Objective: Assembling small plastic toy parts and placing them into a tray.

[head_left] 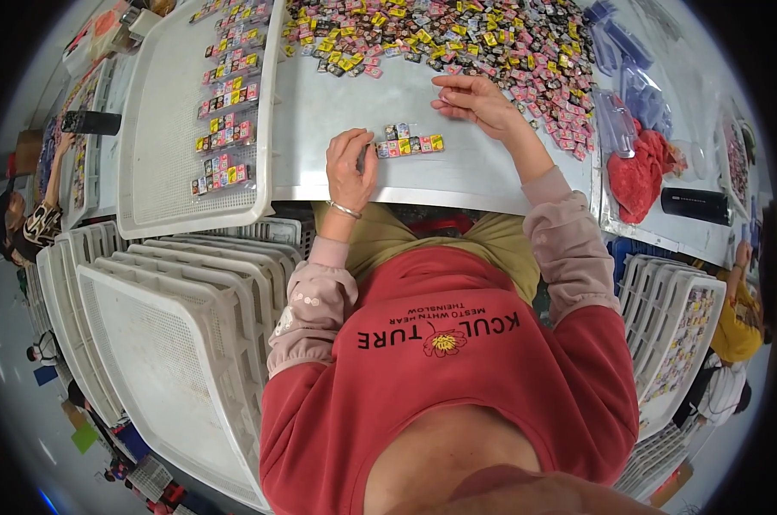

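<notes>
On the pale table in front of me lies a small cluster of little printed blocks (410,145) in pink, yellow, black and white, most of them set side by side in a row. My left hand (351,169) is at the left end of that row, its fingers curled and the thumb close to the end block; whatever lies between them is hidden. Above and to the right of the cluster, my right hand (481,105) has its fingers pointing left, slightly apart, with no block clearly visible in them. A large spread of loose blocks (457,39) covers the far part of the table.
At left, a white mesh tray (161,129) carries rows of blocks in clear plastic holders (225,133). Stacked white trays (157,309) stand below it. To the right are a red cloth (637,176), a black cylinder (695,204) and clear plastic pieces (641,90). Other people work at both sides.
</notes>
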`<state>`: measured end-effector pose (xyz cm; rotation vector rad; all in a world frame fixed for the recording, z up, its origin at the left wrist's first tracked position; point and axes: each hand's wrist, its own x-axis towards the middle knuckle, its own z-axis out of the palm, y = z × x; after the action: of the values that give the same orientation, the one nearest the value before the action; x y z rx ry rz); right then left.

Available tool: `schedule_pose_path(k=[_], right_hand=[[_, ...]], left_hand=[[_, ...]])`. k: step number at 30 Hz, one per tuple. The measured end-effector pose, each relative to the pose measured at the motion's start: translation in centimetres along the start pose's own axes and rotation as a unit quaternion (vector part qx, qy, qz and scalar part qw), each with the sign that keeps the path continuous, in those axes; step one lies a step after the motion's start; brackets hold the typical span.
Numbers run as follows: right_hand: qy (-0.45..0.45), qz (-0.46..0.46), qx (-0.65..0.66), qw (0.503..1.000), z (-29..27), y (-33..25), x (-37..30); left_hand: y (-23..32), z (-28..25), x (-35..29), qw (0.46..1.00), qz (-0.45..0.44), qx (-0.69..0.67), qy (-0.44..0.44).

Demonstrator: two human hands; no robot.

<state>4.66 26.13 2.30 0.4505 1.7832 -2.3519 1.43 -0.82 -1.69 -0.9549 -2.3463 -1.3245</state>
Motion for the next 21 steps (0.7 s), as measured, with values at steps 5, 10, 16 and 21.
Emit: schedule_pose_path(k=[5, 10, 16, 21], right_hand=[[0.002, 0.011, -0.029, 1.0, -0.1, 0.5, 0.6], [0.08, -0.116, -0.386, 0.912, 1.7, 0.3, 0.2], [0.081, -0.149, -0.125, 0.978, 3.3, 4.4, 1.2], [0.164, -0.216, -0.358, 0.893, 6.2, 4.6, 0.1]], left_hand=[[0.0, 0.1, 0.0, 1.0, -0.017, -0.013, -0.007], [1.0, -0.3, 0.3, 0.997, 0.058, 0.051, -0.028], [2.8, 1.0, 0.6, 0.981, 0.129, 0.072, -0.122], [2.4, 1.6, 0.2, 0.977, 0.122, 0.082, -0.155]])
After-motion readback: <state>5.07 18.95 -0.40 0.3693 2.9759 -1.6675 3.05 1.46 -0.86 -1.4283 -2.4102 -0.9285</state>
